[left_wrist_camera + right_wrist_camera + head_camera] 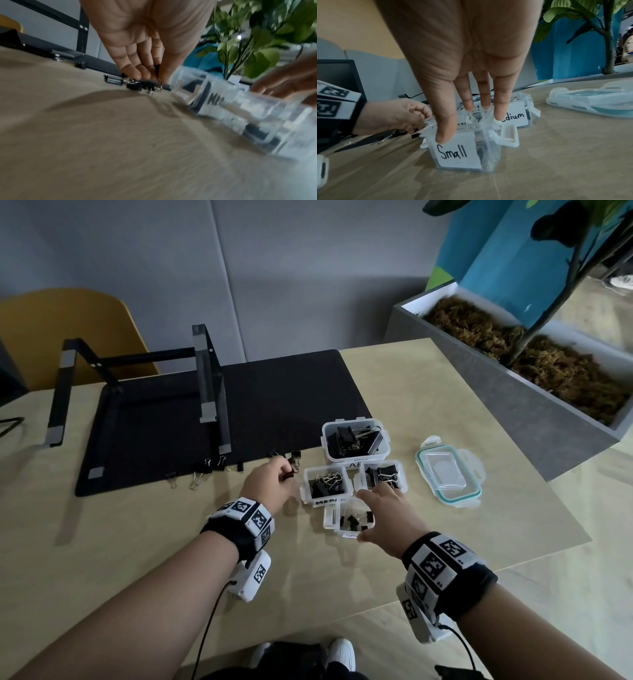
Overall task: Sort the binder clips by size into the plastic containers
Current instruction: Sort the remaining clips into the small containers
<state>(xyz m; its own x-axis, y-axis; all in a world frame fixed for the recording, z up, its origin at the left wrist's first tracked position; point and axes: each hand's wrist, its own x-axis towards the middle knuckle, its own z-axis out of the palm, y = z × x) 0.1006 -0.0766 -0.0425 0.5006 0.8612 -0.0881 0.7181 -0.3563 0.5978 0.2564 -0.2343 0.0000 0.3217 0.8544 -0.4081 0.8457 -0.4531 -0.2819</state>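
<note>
My left hand (286, 472) pinches a black binder clip (291, 473) at the front edge of the black mat (274, 392); in the left wrist view the clip (157, 67) sits between thumb and fingers (137, 73), above more loose clips (137, 84). My right hand (471, 121) holds the container labelled Small (458, 152), thumb on its front wall and fingers on its far rim. The Small container (330, 517) holds several tiny clips. Behind it stand two medium containers (308, 494) (400, 484) and a large one (356, 457), all with clips inside.
Several loose clips (202, 470) lie along the mat's front edge to the left. A black metal stand (205, 378) stands on the mat. Stacked lids (448, 470) lie right of the containers. A planter box (513, 392) borders the table's right side.
</note>
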